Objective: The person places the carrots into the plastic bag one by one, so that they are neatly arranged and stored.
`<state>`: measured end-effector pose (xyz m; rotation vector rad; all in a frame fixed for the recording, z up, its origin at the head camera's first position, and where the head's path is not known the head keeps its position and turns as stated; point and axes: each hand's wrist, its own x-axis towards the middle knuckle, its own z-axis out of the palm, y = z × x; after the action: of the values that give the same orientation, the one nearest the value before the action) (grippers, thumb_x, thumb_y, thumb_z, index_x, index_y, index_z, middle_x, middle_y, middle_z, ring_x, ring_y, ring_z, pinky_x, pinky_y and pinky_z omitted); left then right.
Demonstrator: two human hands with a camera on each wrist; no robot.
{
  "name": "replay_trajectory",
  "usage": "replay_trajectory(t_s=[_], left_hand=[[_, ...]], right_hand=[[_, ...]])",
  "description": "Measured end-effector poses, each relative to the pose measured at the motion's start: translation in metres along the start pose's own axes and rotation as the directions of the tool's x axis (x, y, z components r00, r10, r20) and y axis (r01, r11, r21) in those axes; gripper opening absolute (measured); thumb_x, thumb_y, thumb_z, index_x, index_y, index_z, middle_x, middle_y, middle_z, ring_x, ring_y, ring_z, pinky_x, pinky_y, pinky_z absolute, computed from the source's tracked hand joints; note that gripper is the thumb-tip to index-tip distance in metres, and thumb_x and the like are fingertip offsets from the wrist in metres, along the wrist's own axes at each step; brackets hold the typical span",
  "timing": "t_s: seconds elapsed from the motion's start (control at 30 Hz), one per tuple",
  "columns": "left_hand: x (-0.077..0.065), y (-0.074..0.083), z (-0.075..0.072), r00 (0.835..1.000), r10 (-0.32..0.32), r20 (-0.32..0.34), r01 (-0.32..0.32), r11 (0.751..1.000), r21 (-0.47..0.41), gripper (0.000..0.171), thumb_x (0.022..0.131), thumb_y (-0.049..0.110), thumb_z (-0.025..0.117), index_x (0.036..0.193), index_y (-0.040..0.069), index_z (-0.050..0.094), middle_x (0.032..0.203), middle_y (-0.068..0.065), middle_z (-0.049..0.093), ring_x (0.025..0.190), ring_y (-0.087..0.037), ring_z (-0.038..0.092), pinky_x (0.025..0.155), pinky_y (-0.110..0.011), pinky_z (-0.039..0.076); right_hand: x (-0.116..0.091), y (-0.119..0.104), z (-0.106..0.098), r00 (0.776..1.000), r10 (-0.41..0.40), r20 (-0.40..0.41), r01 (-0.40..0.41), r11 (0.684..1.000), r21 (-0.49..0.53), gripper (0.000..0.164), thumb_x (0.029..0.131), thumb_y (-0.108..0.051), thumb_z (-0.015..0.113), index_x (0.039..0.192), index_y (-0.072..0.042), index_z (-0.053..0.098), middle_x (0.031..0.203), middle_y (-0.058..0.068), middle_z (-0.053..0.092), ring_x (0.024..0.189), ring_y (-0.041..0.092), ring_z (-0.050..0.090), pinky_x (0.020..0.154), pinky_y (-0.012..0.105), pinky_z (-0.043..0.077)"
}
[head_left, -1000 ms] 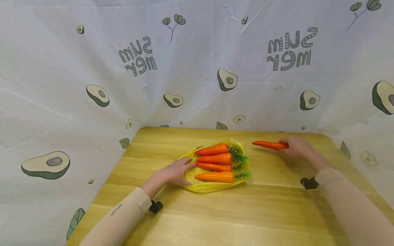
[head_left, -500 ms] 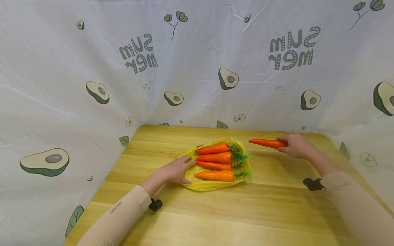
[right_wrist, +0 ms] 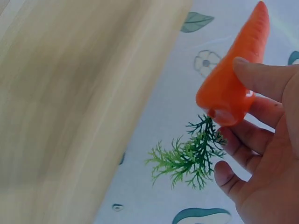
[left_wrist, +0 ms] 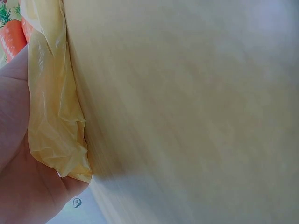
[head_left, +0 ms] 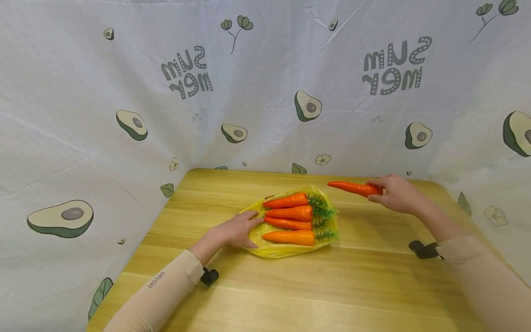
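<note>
In the head view several orange carrots (head_left: pixel 290 213) with green leafy tops lie side by side in a spread yellow plastic bag (head_left: pixel 278 252), tips to the left. My left hand (head_left: pixel 237 230) rests at the bag's left edge, thumb and fingers spread apart; the left wrist view shows the plastic (left_wrist: pixel 56 112) lying along the palm and covering part of the thumb. Off to the right, my right hand (head_left: pixel 397 193) holds one more carrot (head_left: pixel 352 187) by its thick end, raised above the table. In the right wrist view its green top (right_wrist: pixel 189 156) hangs below the fingers.
The wooden table (head_left: pixel 265 286) has a back edge close behind the bag. A white cloth (head_left: pixel 265 83) printed with avocados and lettering stands around the back and sides. A small black device (head_left: pixel 209 276) sits at the left wrist, another (head_left: pixel 424 249) at the right.
My right hand has lifted the carrot off the right of the table and shifted it slightly to the left and back. My left hand and the bag stay where they were.
</note>
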<state>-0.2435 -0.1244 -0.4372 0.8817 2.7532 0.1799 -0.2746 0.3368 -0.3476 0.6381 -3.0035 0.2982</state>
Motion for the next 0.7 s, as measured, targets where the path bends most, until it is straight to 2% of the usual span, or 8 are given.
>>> replay_trajectory(t_s=[0.3,0.57,0.7], left_hand=[[0.001,0.000,0.000,1.000,0.000,0.000,0.000,1.000,0.012,0.085,0.087,0.050,0.076,0.156,0.016,0.039,0.164,-0.015,0.028,0.152,-0.034,0.026,0.121,-0.059,0.025],[0.000,0.000,0.000,1.000,0.003,0.000,-0.003,1.000,0.004,0.085,0.087,0.050,0.076,0.156,0.016,0.039,0.164,-0.015,0.028,0.152,-0.033,0.026,0.121,-0.059,0.025],[0.001,0.000,0.000,1.000,-0.003,0.004,0.002,1.000,0.007,0.085,0.087,0.050,0.075,0.156,0.017,0.039,0.164,-0.015,0.027,0.152,-0.033,0.026,0.121,-0.059,0.025]], right_hand=[[-0.007,-0.022,-0.009,0.999,-0.031,-0.019,0.032,0.999,0.024,0.051,0.091,-0.029,0.075,0.130,0.002,0.065,0.106,0.015,0.069,0.089,0.027,0.052,0.070,0.037,0.041],[-0.010,-0.042,-0.015,0.997,-0.060,-0.038,0.061,0.998,0.025,0.048,0.090,-0.032,0.076,0.128,-0.004,0.068,0.104,0.008,0.070,0.094,0.027,0.054,0.071,0.036,0.042],[-0.011,-0.053,-0.015,0.992,-0.112,-0.052,0.113,0.993,0.021,0.045,0.090,-0.029,0.077,0.127,-0.005,0.069,0.106,0.008,0.071,0.098,0.028,0.055,0.073,0.038,0.044]])
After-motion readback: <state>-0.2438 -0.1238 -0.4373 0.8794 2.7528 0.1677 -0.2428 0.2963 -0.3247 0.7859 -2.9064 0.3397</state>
